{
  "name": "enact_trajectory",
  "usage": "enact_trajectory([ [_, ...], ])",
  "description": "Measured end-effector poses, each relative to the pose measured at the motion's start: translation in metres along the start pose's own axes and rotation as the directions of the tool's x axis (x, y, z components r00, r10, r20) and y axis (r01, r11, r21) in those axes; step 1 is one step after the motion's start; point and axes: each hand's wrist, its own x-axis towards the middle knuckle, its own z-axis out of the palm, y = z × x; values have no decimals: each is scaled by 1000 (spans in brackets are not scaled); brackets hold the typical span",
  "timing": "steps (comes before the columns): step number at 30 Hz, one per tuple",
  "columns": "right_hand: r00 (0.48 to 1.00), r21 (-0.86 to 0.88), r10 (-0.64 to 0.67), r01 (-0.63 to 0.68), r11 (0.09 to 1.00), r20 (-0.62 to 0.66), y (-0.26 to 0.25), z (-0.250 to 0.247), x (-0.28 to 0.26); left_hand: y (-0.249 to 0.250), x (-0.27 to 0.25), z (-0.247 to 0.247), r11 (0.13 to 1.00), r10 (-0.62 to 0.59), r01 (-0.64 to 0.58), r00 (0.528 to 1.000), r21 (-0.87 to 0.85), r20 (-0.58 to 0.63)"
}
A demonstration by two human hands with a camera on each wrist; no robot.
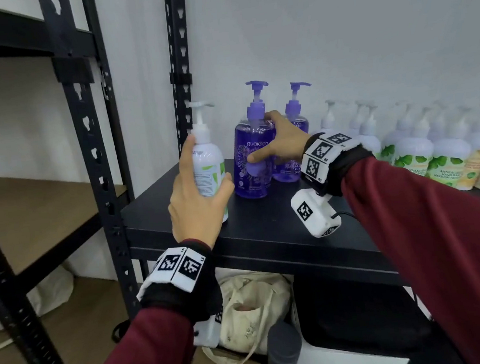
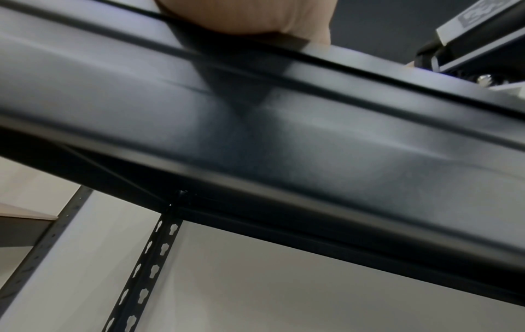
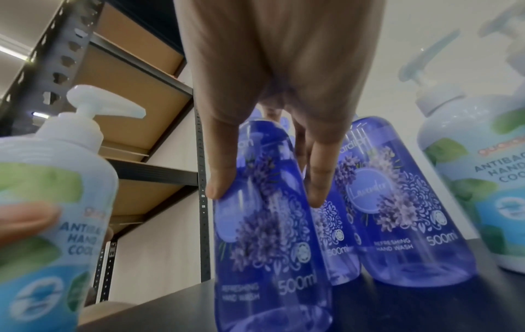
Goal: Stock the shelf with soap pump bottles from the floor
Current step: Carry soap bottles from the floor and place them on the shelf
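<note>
Gripping purple bottle (image 1: 250, 154), right hand (image 1: 276, 146); left hand (image 1: 196, 197) white bottle (image 1: 208, 167).

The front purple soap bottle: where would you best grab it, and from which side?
Grip the purple bottle round its wide body, from the front right, as the right hand does now. The thin pump neck is a weaker hold, and a white bottle crowds its left.

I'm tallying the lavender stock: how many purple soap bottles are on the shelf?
3: front bottle gripped by the right hand, middle bottle tucked behind it, right bottle beside them. More may be hidden.
</note>
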Motion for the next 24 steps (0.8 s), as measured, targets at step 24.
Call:
enact_trajectory([
  [24,999,-2,-48,48,999,-10,4,6,10,-4,1,1,1000,11,-11,1000,-4,-27],
])
